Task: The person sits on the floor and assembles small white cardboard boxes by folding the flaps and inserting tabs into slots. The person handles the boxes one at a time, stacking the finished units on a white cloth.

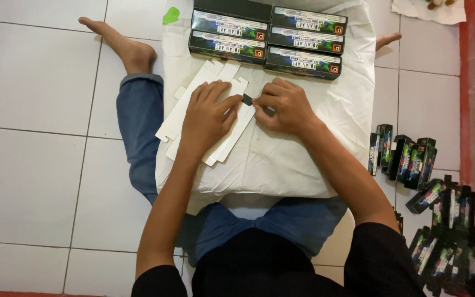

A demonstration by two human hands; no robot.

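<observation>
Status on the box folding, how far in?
Done: six folded dark boxes stacked at the pillow's far edge. In hand: left hand presses flat white carton blanks; right hand pinches a small dark tab. Left: many flat dark cartons piled on the floor, right side.

The person wears a black short-sleeved top — plain, apparently a soft knit, though the lower edge of the view cuts it off. The forearms are bare, as are the left hand and right hand, with no rings or watch showing. Blue denim trousers end at a folded cuff; both feet are bare.
</observation>
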